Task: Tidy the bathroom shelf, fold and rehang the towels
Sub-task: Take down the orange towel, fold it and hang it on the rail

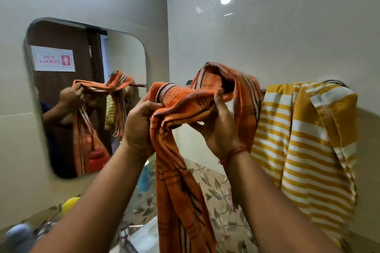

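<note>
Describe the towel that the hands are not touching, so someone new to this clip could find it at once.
Start at the mirror on the left wall and go right, past the room's corner, to the rail on the adjoining wall. Right of the orange towel that both hands grip hangs the yellow towel, draped over the rail. Its broad yellow and white stripes set it apart from the orange one's thin dark lines.

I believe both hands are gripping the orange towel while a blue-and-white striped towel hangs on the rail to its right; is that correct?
Not quite: the hanging towel is yellow and white, not blue and white. The head view shows the left hand and right hand gripping the orange towel, with the yellow-and-white striped towel hanging on the rail to its right.
</note>
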A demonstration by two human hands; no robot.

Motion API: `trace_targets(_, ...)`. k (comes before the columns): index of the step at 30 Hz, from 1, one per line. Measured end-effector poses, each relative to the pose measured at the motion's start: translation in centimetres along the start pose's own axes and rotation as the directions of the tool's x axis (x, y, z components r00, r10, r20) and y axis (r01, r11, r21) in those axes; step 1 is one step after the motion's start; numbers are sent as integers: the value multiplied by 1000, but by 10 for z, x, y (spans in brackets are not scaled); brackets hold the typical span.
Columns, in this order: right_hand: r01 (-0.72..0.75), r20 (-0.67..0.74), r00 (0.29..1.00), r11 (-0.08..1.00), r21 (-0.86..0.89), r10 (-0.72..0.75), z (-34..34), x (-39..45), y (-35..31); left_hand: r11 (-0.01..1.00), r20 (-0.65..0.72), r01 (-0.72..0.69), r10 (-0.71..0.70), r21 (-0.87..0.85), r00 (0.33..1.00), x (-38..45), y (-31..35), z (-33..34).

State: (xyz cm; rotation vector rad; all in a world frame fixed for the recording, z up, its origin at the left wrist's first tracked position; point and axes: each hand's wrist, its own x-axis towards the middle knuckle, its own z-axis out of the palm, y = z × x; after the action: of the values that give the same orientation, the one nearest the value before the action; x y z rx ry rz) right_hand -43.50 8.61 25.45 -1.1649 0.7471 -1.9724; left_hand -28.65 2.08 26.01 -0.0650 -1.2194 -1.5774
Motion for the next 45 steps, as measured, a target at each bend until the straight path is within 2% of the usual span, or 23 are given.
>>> trace_targets(3,59,15,998,998,33,-59,25,5,-11,999,-12,-10,10,51,1000,-8,4,10)
trace_targets(6,190,62,981,972,-138,-183,47,0,-19,973,-109,-74,99,219,989,-11,15,8)
trace_targets(8,206,49,979,950,-233,-200,52,-2,-22,916,-153,-87,158,391,976,-19,24,13)
trace_targets(10,212,38,977,928,-307,-211,51,-5,-22,799,-168,-120,266,589,949,-28,28,20)
trace_targets(13,180,97,982,956,-231,-162,44,-10,-24,763,-172,-152,327,628,929,-45,28,37)
trace_targets(18,88,160,985,988,-125,-67,23,-16,-15,498,-128,-182,525,848,841,-67,10,55)
trace_targets(22,27,178,984,996,-89,-11,18,-22,-10,208,-65,-100,663,973,746,-83,-8,70)
trace_targets(24,-10,210,977,996,-92,29,12,-25,-6,99,-58,-13,684,995,727,-89,-13,78)
trace_targets(25,-25,235,971,996,-87,44,9,-27,-4,120,-100,26,664,992,741,-93,-15,83)
trace_targets(28,-103,350,929,992,-66,120,-5,-30,1,392,-366,172,498,904,786,-104,-25,95)
trace_targets(31,-231,443,867,972,-49,228,-15,-35,10,666,-564,207,378,717,734,-116,-35,104)
trace_targets(34,-453,556,743,891,10,371,-22,-49,16,797,-642,104,394,596,658,-126,-41,115)
trace_targets(37,-664,630,635,732,150,447,-29,-60,14,800,-642,41,449,599,621,-133,-38,118)
trace_targets(39,-729,678,592,648,220,435,-33,-66,10,789,-630,29,468,614,620,-139,-37,118)
trace_targets(42,-690,696,607,688,224,382,-33,-72,6,762,-604,84,436,643,667,-149,-36,117)
trace_targets(43,-663,689,620,720,204,376,-32,-74,6,693,-589,152,453,705,669,-154,-34,116)
trace_targets(44,-641,677,631,746,179,379,-31,-76,6,566,-557,236,500,790,663,-159,-33,115)
trace_targets(45,-625,662,640,765,155,389,-29,-78,6,387,-495,317,575,866,651,-164,-32,112)
